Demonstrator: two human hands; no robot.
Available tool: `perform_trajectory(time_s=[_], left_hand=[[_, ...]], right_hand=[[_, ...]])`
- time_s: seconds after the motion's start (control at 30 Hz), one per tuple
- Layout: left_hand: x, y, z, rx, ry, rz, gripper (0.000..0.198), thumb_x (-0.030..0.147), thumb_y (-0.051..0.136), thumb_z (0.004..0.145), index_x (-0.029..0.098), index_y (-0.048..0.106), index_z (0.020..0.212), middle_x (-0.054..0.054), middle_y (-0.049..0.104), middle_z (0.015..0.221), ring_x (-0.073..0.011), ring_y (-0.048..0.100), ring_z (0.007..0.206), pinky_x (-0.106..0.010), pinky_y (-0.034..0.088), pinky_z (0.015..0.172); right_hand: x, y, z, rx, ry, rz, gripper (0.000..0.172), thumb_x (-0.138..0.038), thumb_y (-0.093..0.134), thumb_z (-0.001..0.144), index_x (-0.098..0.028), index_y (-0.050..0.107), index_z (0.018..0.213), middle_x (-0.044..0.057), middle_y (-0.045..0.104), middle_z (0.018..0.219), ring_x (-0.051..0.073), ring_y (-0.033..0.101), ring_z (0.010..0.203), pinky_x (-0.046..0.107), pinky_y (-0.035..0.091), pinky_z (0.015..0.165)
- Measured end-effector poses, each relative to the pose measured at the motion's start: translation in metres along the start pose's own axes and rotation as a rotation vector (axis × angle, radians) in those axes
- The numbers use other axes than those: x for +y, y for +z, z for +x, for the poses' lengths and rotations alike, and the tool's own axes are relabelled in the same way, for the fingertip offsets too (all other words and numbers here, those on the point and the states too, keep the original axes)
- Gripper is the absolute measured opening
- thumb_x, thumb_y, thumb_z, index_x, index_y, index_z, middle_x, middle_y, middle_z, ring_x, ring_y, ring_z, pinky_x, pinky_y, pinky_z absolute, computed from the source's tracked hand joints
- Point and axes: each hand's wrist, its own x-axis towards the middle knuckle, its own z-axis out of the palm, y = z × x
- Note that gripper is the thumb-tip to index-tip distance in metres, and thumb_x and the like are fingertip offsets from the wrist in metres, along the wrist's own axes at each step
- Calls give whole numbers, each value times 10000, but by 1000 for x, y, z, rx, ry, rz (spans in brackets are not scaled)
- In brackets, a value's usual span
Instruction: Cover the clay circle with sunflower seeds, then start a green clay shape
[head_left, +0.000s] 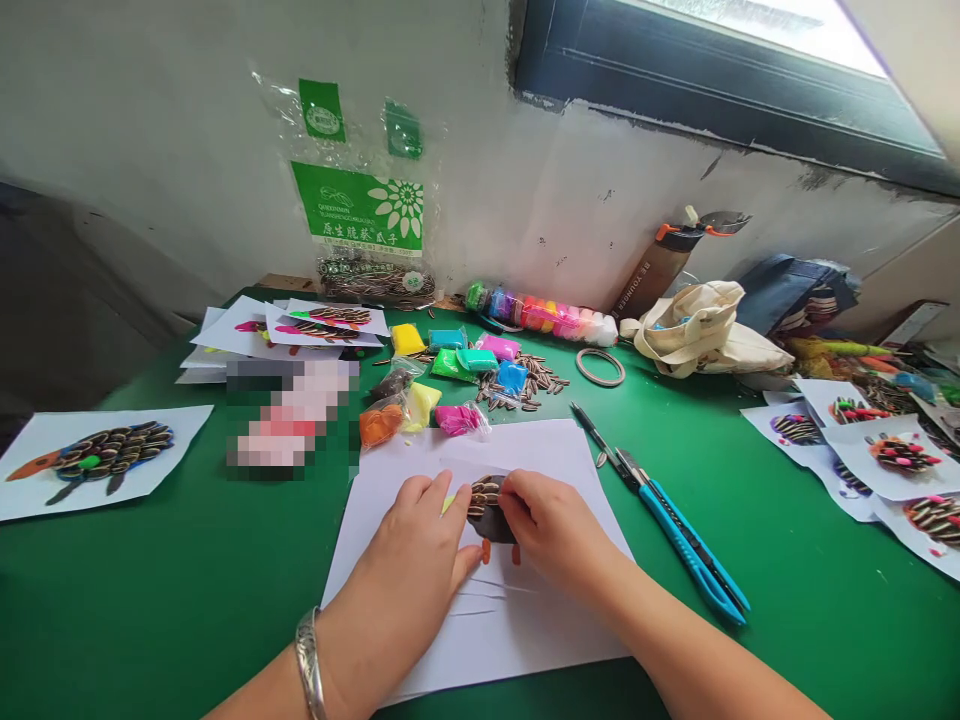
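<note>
Beyond the left hand [409, 545], plastic bags [476, 425] hold bright modelling clay [454, 420].

Left hand [409, 540] flat (right hand [551, 530] pinching)

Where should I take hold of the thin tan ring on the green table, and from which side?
Pinch the rim of the thin tan ring from above, at its near side. It lies flat on the green tabletop, so the narrow band offers little else to hold. Nothing appears to touch it, leaving that approach open.
</note>
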Motion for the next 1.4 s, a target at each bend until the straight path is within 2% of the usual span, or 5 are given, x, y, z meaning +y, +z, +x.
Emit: perform_trajectory(time_s=[0.23, 0.4, 0.63, 0.93, 1.4], left_hand=[[1, -1, 1, -34, 10, 55, 453, 292, 669, 815, 110, 588, 1223, -172, 568, 1255, -328, 509, 1112, -473, 472, 930], [4, -4, 1, -57, 12, 81, 483, 304, 643, 835, 110, 556, 1268, -176, 556, 1278, -326, 501, 1127, -466, 469, 932], [6, -9, -1, -78, 15, 42, 503, 316, 614, 849, 146, 516, 1312, -137, 577, 1259, -300, 507, 1112, -450, 454, 941], [8, -7, -2, -41, 7, 12, 480, 258, 625, 829, 118, 544, 1281, -176, 580, 1241, -330, 514, 1094, -472, 471, 888], [0, -13, -2, -36, -9, -74, 430, 294, 590, 870, 137, 537, 1266, -120, 605, 1150, -287, 515, 1072, -426, 459, 914]], right_hand=[[-2, 2, -2, 18, -17, -68, 215, -167, 402, 888, -197, 427, 677, -27, 563, 618, 108, 506, 574, 213, 303, 559], [3, -2, 1, -6, -16, 71, 225, -185, 398, 899, -197, 471, 687, -34, 573, 631, 93, 499, 539, 206, 314, 533], [22, -20, 5, 186, -13, 110, 153, -238, 479, 866, -201, 593, 770, -22, 593, 666, 122, 516, 628, 215, 369, 585], [41, -48, 58, 249, 10, -405, 292, -139, 405, 873, -191, 692, 879, 50, 654, 865, 156, 577, 805, 233, 384, 687], [33, -34, 96, 141, -63, -695, 191, -44, 467, 821, -144, 629, 831, 133, 628, 837, 231, 577, 808, 293, 365, 666]])
